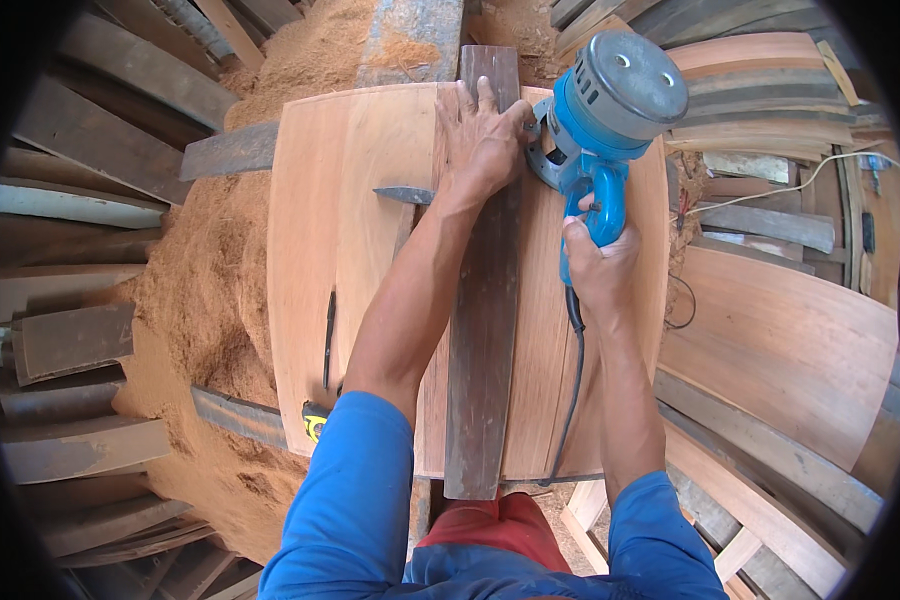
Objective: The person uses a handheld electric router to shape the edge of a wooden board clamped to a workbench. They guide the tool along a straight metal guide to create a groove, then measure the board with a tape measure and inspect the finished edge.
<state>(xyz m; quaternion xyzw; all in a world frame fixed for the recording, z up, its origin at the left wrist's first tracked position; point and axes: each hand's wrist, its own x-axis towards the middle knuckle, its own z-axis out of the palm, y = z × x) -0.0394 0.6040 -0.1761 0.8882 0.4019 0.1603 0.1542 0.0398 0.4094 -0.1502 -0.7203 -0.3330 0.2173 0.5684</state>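
Note:
A pale wooden panel (370, 130) lies in front of me, with a long dark wooden board (483, 330) laid lengthwise across it. My left hand (485, 140) presses on the board's far part and the panel beside it, fingers spread, thumb reaching to the router's base. The blue router (590, 110), with a round grey top, stands just right of the board at the panel's far right. Its looped handle is gripped by my right hand (602, 262). The black power cord (576, 370) trails toward me. A hammer (403, 194) lies partly hidden under my left forearm.
Left on the panel are a black pen (329, 340) and a yellow-black tape measure (315, 420). Sawdust (205, 260) is heaped beyond the panel's left edge. Stacked planks (90, 340) line the left side. Another wooden panel (780, 340) and a pale cable (810, 180) are at right.

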